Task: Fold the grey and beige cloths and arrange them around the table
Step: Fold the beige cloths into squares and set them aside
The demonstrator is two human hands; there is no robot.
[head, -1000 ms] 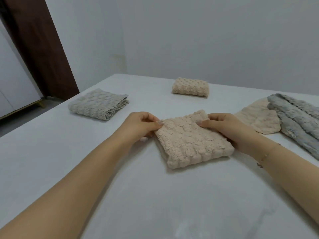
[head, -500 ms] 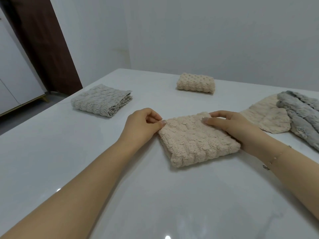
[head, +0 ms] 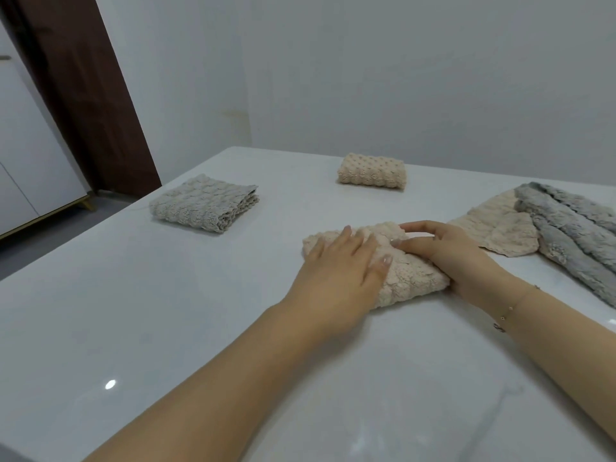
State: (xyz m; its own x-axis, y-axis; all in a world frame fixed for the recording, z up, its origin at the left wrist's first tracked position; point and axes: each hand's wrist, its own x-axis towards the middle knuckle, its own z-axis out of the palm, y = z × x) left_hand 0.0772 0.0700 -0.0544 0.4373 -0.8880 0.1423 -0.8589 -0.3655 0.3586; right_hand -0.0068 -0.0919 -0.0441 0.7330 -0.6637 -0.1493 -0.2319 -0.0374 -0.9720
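Both hands (head: 336, 275) atop folded cloth (head: 410, 278)

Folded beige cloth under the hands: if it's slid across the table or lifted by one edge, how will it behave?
The folded beige cloth looks soft and nubby, so it would probably sag and unfold if lifted by one edge. The table is glossy, so it likely slides easily when pushed flat. The left hand lies flat on top and the right hand rests at its side, which should keep the layers together.

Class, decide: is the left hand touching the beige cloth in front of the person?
Touching. The head view shows the left hand lying flat on the beige cloth, its straight fingers pressing the top.
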